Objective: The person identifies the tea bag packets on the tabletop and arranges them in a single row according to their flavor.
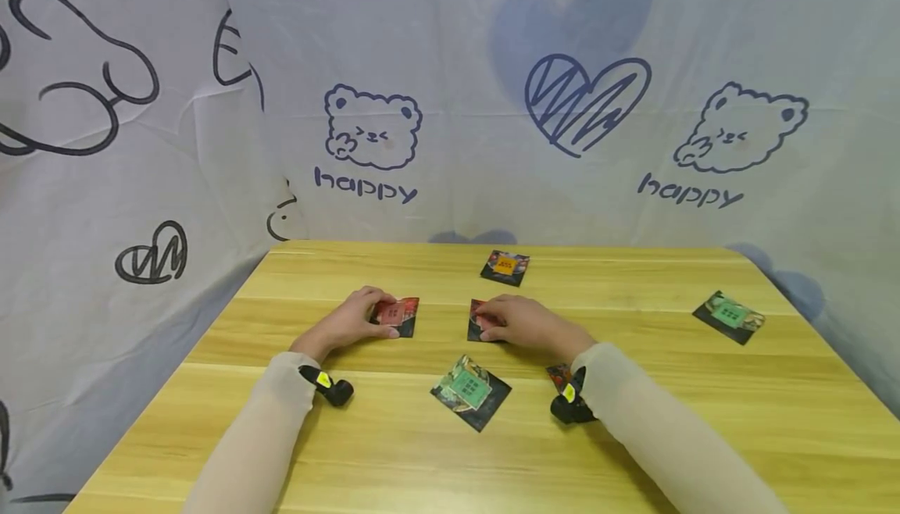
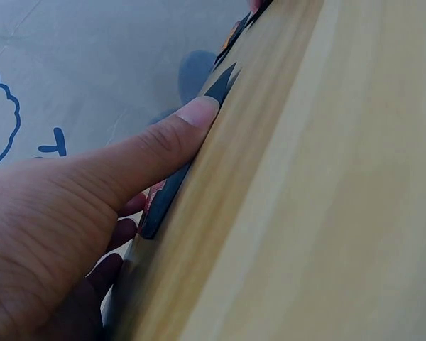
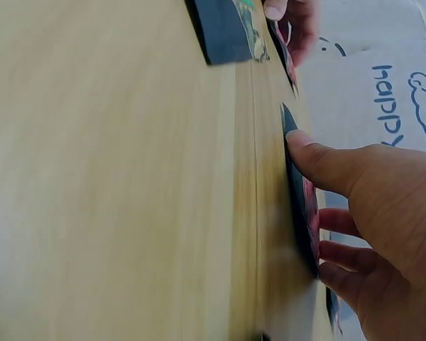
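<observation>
At the table's middle left, my left hand (image 1: 344, 322) holds a flat square packet (image 1: 405, 315) with a red label and dark edge. In the left wrist view, the thumb presses the near edge of this packet (image 2: 172, 195) while the other fingers are partly hidden behind it. To the right, a second red-labelled packet (image 1: 474, 332) is pinched by my right hand (image 1: 534, 325), which covers much of it. The right wrist view has that packet (image 3: 296, 181) tilted, thumb on its near edge and fingertips at the far side. A gap separates the two packets.
Between the forearms lies a green-labelled packet (image 1: 469, 390). Behind the hands is an orange-labelled packet (image 1: 505, 267); another green-labelled one (image 1: 730, 315) lies far right. A reddish packet (image 1: 558, 376) is partly hidden by the right wrist. Printed cloth hangs behind the wooden table (image 1: 394, 451).
</observation>
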### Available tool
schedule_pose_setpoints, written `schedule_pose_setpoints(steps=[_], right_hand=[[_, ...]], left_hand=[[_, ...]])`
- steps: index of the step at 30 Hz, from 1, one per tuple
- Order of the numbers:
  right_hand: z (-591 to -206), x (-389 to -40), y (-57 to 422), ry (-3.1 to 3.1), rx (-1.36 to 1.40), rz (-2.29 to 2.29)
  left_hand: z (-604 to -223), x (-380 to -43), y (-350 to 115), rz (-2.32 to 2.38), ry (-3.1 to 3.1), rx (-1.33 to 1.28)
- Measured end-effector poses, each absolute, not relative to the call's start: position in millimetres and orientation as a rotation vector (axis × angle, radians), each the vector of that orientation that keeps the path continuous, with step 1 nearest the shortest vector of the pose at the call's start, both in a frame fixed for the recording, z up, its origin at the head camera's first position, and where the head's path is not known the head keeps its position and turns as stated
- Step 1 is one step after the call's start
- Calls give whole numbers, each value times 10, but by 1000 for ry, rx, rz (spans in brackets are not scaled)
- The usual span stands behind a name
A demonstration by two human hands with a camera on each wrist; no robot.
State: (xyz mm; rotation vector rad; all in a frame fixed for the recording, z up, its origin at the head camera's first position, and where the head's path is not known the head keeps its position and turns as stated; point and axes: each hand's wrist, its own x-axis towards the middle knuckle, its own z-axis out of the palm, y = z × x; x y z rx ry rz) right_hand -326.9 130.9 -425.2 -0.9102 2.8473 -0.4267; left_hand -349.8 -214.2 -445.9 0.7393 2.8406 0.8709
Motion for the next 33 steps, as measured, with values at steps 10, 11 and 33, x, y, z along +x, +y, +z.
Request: schedule_pose_setpoints(steps=[10,11,33], right_hand=[[-4272,-3297,1108,2843,-909,-444],[-4277,-3306,1088,2846,-909,-441],[-4216,-3339,693,2789,-971,-452]], left_hand=[[-4476,-3526,-2163,886,2835,718],[-4476,-3528,-2165,883,2836,720],[-4454,-3522,-2168,916,2801,695]])
